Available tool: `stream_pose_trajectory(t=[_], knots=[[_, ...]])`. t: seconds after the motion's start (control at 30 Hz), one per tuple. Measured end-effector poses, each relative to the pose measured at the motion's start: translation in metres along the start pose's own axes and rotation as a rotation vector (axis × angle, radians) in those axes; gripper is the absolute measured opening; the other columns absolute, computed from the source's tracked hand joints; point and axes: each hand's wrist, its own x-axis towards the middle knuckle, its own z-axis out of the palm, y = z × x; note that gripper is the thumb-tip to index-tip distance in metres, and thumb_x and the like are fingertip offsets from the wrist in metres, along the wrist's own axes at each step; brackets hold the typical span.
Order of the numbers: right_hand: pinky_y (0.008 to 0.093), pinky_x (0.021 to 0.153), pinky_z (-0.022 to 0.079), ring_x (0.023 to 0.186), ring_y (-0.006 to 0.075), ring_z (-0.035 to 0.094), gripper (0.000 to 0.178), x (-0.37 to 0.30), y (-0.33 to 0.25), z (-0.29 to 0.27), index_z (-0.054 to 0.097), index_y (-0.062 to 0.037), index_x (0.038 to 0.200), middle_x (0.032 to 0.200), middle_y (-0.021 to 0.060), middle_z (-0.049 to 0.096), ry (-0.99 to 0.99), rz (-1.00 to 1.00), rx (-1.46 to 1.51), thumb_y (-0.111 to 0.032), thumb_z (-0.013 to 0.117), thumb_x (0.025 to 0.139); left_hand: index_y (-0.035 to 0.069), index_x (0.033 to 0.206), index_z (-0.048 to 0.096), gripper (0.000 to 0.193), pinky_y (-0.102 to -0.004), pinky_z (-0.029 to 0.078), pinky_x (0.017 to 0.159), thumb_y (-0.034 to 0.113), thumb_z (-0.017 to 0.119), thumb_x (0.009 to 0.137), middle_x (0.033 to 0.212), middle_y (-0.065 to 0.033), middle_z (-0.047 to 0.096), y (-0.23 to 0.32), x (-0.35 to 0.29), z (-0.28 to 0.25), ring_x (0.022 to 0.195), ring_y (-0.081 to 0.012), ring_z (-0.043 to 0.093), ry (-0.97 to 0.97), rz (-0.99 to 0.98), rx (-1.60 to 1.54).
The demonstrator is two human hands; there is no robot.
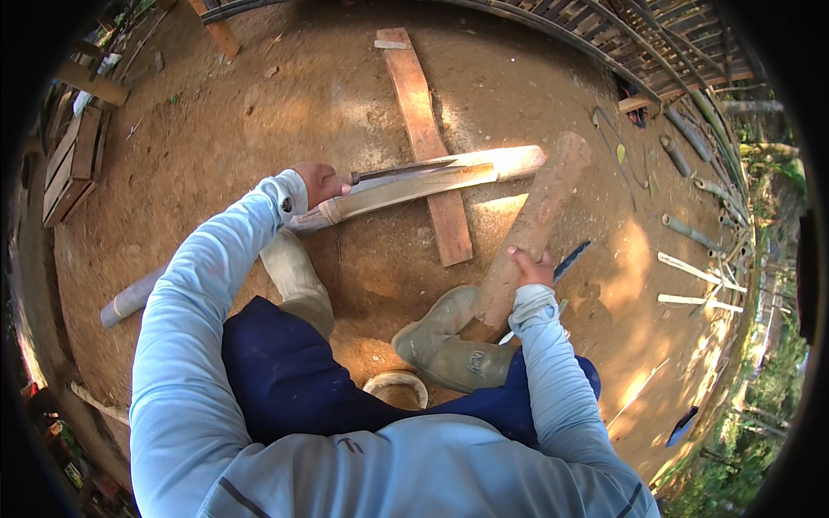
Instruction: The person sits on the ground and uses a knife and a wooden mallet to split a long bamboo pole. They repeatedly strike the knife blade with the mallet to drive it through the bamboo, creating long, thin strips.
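My left hand (321, 184) is closed round the handle of a long dark-bladed knife (401, 171). Its blade lies along a pale bamboo pole (406, 195), apparently set in a lengthwise split. That pole rests across a reddish wooden plank (420, 116) on the ground. In my right hand (531, 268) is a thick round piece of wood (540, 198), tilted with its upper end beside the bamboo's far right end. Whether the two touch, I cannot tell. The wood's lower end comes down by my right boot (445, 341).
A dark blade (572, 259) shows behind my right hand. Between my legs stands a round, pale-rimmed object (397, 388). Several bamboo lengths (691, 226) lie at the right. At the far left is a wooden crate (73, 168), and a slatted bamboo structure (643, 43) stands at the back right.
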Motion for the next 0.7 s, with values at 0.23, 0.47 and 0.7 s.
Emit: stream_pose_trajectory(t=[0.23, 0.47, 0.7], knots=[[0.0312, 0.072, 0.050, 0.080, 0.0188, 0.062, 0.049, -0.007, 0.002, 0.006, 0.055, 0.0024, 0.109, 0.094, 0.0092, 0.064, -0.031, -0.034, -0.072, -0.004, 0.076, 0.065, -0.002, 0.096, 0.063, 0.059, -0.0427, 0.048, 0.079, 0.056, 0.055, 0.084, 0.088, -0.0239, 0.065, -0.018, 0.005, -0.002, 0.089, -0.0391, 0.062, -0.002, 0.008, -0.013], [0.0324, 0.073, 0.050, 0.083, 0.0207, 0.063, 0.054, -0.005, 0.012, 0.005, 0.052, 0.0024, 0.114, 0.095, 0.0098, 0.064, -0.065, -0.009, -0.047, -0.004, 0.076, 0.066, -0.001, 0.097, 0.064, 0.060, -0.0423, 0.049, 0.080, 0.056, 0.055, 0.084, 0.088, -0.0231, 0.066, -0.024, 0.002, 0.003, 0.089, -0.0386, 0.063, 0.019, -0.004, -0.023], [0.0325, 0.074, 0.050, 0.084, 0.0203, 0.062, 0.056, -0.006, 0.012, 0.003, 0.052, 0.0024, 0.115, 0.097, 0.0095, 0.063, -0.088, 0.021, -0.057, -0.004, 0.076, 0.066, -0.001, 0.099, 0.063, 0.063, -0.0426, 0.047, 0.083, 0.059, 0.055, 0.082, 0.096, -0.0240, 0.064, -0.020, 0.003, -0.009, 0.096, -0.0386, 0.061, -0.071, -0.031, 0.005]])
